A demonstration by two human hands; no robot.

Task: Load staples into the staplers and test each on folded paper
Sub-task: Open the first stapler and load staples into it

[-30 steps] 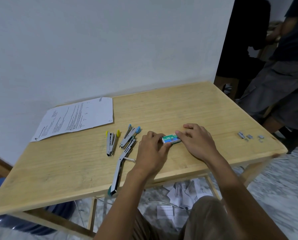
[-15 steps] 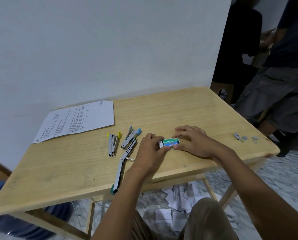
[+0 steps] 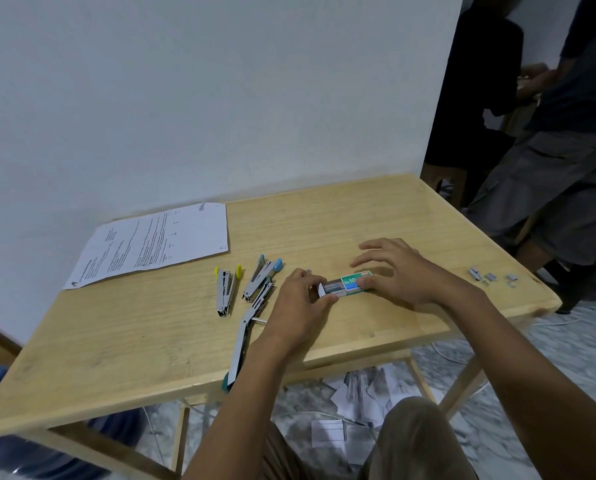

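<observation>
A small green staple box (image 3: pixel 353 280) lies on the wooden table (image 3: pixel 341 220), its inner tray slid out to the left with grey staples showing. My left hand (image 3: pixel 298 303) pinches the tray's left end. My right hand (image 3: pixel 398 271) holds the green sleeve between thumb and fingers. Left of the hands lie three staplers: a yellow-tipped one (image 3: pixel 226 286), a blue-tipped one (image 3: pixel 261 275), and a teal-ended one (image 3: pixel 246 336) swung fully open, reaching the table's front edge. A printed paper sheet (image 3: pixel 154 242) lies at the back left.
Several loose staple strips (image 3: pixel 490 275) lie near the table's right edge. A person (image 3: pixel 559 150) in grey shorts stands close to the right of the table. Paper scraps (image 3: pixel 355 400) litter the floor under the table. A blue container (image 3: pixel 47 448) sits at lower left.
The box's inner tray has slid out leftward from the green sleeve, pulled by my left hand. My right hand's fingers have lifted, leaving mainly the thumb side on the sleeve.
</observation>
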